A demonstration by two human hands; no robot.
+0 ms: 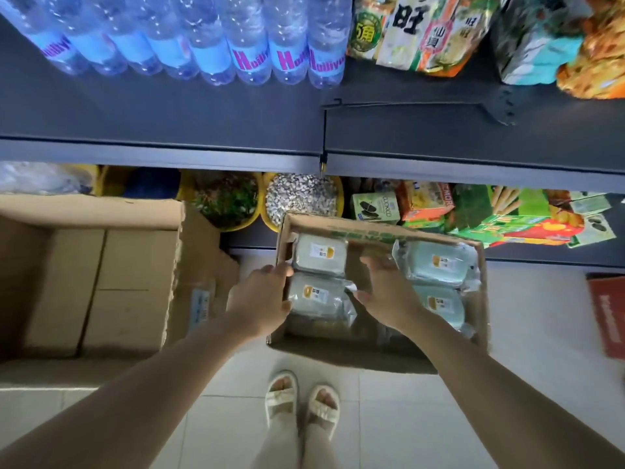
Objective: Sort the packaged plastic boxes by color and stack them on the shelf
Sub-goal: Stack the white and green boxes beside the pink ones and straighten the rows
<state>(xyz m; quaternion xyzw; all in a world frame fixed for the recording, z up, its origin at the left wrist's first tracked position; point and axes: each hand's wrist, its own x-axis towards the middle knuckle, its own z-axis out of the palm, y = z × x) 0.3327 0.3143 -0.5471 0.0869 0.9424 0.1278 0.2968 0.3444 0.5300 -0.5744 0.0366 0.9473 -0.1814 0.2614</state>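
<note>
A shallow cardboard tray (378, 231) sits on the tiled floor (389, 418) in front of a dark shelf unit (162, 120). The tray holds four packaged plastic boxes in clear wrap. Two grey boxes lie in its left part, one behind (319, 253) and one in front (316, 296). Two pale blue boxes lie in its right part, one behind (439, 262) and one in front (439, 304).

The left hand (260, 296) is at the left wall of the tray, fingertips touching the left edge of the front grey box. Its fingers are bent; whether they grip the box cannot be told. The right hand (389, 289) hovers over the bare middle of the tray, between the grey and blue pairs, fingers spread and relaxed, holding nothing.

A large open carton (91, 282) stands to the left of the tray. Water bottles (209, 45) and snack packs (426, 32) occupy the upper shelf. Yellow bowls (301, 201) and more snack boxes (473, 211) occupy the lower shelf behind the tray.
</note>
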